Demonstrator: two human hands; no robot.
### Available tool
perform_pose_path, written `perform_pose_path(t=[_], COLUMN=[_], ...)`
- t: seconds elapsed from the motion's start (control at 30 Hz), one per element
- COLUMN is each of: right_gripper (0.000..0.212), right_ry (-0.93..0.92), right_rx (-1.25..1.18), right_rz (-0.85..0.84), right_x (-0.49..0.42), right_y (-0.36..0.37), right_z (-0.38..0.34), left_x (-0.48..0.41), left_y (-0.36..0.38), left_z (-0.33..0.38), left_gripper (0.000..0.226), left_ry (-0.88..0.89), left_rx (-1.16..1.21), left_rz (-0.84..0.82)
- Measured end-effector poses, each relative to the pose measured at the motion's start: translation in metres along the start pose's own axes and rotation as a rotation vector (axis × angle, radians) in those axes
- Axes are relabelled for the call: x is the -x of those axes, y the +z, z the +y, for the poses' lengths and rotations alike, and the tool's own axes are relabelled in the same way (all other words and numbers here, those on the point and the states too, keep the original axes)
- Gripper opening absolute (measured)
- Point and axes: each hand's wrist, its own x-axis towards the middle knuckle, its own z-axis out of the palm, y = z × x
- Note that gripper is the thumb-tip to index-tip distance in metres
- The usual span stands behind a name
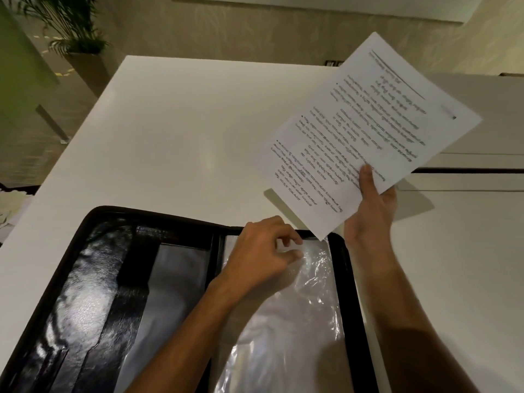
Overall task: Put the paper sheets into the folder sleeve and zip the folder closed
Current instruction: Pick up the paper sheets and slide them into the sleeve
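your white table (184, 143) carries the black zip folder (85, 293), lying open at the near edge; everything below is placed from that folder. on its right half sits the clear plastic sleeve (297, 307), crinkled and shiny. your left hand (261, 251) rests on the sleeve's top end, fingertips (295, 253) curled close together and pinching at the film — whether a layer is truly lifted, i cannot tell. your right hand (371, 205) is raised just past the folder's top right corner, thumb on top and fingers beneath clamped on the paper sheets (363, 131), whose lowest corner hangs right over the sleeve mouth.

the risk, as i judge it: if the mouth is not properly parted, that corner will catch and buckle, or slide on top of the film instead of inside. a one-edge grip may let the sheets fan apart too.

beyond the folder's far left stands a potted plant (73, 32), well apart — nothing blocks your way.
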Motion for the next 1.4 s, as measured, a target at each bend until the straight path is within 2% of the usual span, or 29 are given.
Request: perform_pose_path(t=[0.17,0.3,0.57,0.9,1.07,1.23,1.4], right_gripper=[0.043,0.036,0.039,0.032,0.034,0.037,0.042], right_ry=[0.023,0.045,0.110,0.191,0.245,0.292,0.336], right_rx=[0.022,0.057,0.103,0.377,0.357,0.328,0.268], right_rz=[0.036,0.051,0.014,-0.230,-0.286,-0.321,-0.382], right_x=[-0.007,-0.004,0.004,-0.011,-0.016,-0.022,-0.022], right_y=[0.009,0.013,0.003,-0.018,-0.021,-0.024,-0.027], right_z=[0.009,0.016,0.029,0.027,0.029,0.026,0.021], left_x=[-0.001,0.000,-0.001,-0.006,-0.009,-0.008,-0.001], left_y=[0.010,0.017,0.026,0.011,-0.002,-0.018,-0.038], left_z=[0.008,0.010,0.010,-0.005,-0.015,-0.035,-0.051], left_gripper=[0.007,0.011,0.027,0.020,0.009,0.024,0.018], left_ry=[0.042,0.063,0.085,0.138,0.080,0.015,-0.027], left_rx=[0.012,-0.027,-0.107,-0.248,-0.353,-0.459,-0.502], left_rz=[-0.008,0.019,0.088,-0.001,0.012,0.014,0.044])
